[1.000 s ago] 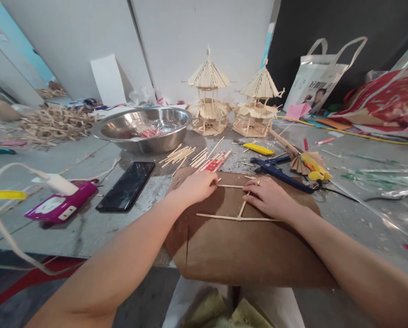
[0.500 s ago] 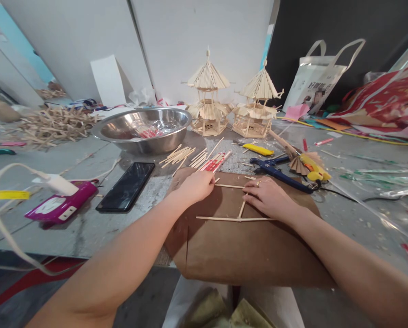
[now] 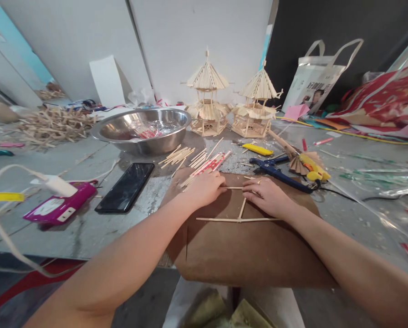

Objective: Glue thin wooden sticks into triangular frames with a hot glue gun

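Note:
On a brown board (image 3: 231, 259) lies a frame of thin wooden sticks: a long lower stick (image 3: 217, 219), a short slanting stick (image 3: 242, 210) joined to it, and an upper stick (image 3: 234, 188) at the far side. My left hand (image 3: 207, 187) is closed with its fingertips at the left end of the upper stick. At that stick's other end, my right hand (image 3: 267, 197) pinches it where it meets the short stick. Just beyond my left hand are bundled sticks in red-and-white wrapping (image 3: 211, 165). My fingers hide both ends of the upper stick.
Two stick pavilions (image 3: 209, 123) stand at the back beside a steel basin (image 3: 142, 143). Blue pliers (image 3: 275, 173), a yellow cutter (image 3: 258, 149) and a glue gun (image 3: 308, 166) lie right. A phone (image 3: 125, 187) and purple power strip (image 3: 60, 202) are left.
My left hand has moved right and slightly nearer, along the upper stick towards my right hand. More of the wrapped bundle shows behind it. My right hand has stayed nearly in place.

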Demonstrator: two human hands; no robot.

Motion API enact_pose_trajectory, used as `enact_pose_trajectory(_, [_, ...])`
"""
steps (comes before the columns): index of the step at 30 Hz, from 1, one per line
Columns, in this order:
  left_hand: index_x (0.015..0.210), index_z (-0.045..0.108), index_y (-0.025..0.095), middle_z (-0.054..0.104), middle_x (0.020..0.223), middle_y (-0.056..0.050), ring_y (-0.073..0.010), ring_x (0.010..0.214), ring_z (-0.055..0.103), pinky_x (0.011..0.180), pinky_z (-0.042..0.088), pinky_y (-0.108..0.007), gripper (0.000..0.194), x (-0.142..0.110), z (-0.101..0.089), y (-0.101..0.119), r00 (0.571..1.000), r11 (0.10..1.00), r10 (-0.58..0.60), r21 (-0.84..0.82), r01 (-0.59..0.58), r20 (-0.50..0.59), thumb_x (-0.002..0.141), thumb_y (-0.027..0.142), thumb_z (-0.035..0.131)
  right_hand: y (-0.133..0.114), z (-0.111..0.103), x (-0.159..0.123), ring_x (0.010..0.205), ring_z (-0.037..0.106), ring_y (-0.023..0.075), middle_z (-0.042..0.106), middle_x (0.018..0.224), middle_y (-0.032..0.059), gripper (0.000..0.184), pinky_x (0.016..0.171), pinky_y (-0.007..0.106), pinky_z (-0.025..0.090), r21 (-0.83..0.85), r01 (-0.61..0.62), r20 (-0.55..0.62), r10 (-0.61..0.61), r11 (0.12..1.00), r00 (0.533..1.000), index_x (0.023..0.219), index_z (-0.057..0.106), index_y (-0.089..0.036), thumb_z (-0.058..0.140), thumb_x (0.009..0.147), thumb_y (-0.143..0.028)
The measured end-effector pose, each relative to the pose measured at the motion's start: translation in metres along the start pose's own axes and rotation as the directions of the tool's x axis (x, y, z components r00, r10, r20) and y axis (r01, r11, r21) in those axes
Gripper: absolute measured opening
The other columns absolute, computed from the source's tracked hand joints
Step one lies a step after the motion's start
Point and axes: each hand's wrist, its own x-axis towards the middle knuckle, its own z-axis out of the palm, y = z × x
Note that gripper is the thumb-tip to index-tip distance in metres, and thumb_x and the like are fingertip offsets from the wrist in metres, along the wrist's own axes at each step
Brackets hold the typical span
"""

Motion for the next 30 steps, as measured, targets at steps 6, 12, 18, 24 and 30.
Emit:
enact_pose_trajectory(6, [0.071,0.056,0.015,0.058,0.075,-0.005,-0.019,0.079,0.048,0.065,0.037,-0.03,0.018,0.001,0.006,0.002,0.999,0.998,0.017,0.064,-0.015,-0.04,0.077,0.027,0.044,-0.007,0.006,0.002,0.079,0.052,0.0189,0.06,0.083,0.0062,0.033,0.07,0.031,0.035,-0.06,-0.362,-0.114,0.353,0.93,0.928,0.084,0.057,-0.017,0.043,0.074,-0.045])
enact_pose_trajectory(12, [0.076,0.055,0.017,0.058,0.07,-0.005,-0.0178,0.074,0.049,0.061,0.035,-0.028,0.017,-0.001,0.002,0.003,1.0,0.997,0.0,0.072,0.002,-0.027,0.079,0.024,0.039,-0.013,0.004,0.004,0.081,0.051,0.021,0.061,0.08,0.0035,0.028,0.071,0.035,0.03,-0.118,-0.395,-0.074,0.389,0.911,0.918,0.082,0.056,-0.02,0.046,0.072,-0.044])
enact_pose_trajectory(18, [0.079,0.054,0.016,0.059,0.073,-0.007,-0.0197,0.079,0.05,0.066,0.037,-0.03,0.017,-0.001,0.004,0.012,0.998,0.996,0.053,0.071,-0.055,0.026,0.079,0.026,0.041,-0.014,0.003,0.007,0.078,0.053,0.0193,0.063,0.078,0.0041,0.027,0.07,0.032,0.032,-0.001,-0.338,-0.039,0.338,0.941,0.94,0.084,0.057,-0.019,0.049,0.071,-0.04])
enact_pose_trajectory(24, [0.087,0.048,0.016,0.058,0.08,-0.005,-0.0162,0.07,0.055,0.056,0.037,-0.026,0.016,-0.002,0.004,0.02,0.999,0.998,-0.036,0.052,0.035,0.026,0.08,0.016,0.035,-0.014,0.002,0.008,0.071,0.053,0.017,0.062,0.08,0.0045,0.031,0.063,0.028,0.035,0.143,-0.406,-0.054,0.417,0.903,0.907,0.089,0.057,-0.018,0.047,0.071,-0.041])
enact_pose_trajectory(30, [0.093,0.047,0.018,0.058,0.083,-0.004,-0.0157,0.069,0.056,0.054,0.037,-0.024,0.025,-0.005,0.003,0.021,0.997,0.997,-0.07,0.014,0.071,-0.014,0.084,0.029,0.027,-0.005,0.004,0.005,0.054,0.047,0.0122,0.055,0.059,-0.0003,0.035,0.051,0.023,0.033,0.436,-0.454,0.098,0.46,0.777,0.882,0.07,0.056,-0.018,0.041,0.072,-0.049])
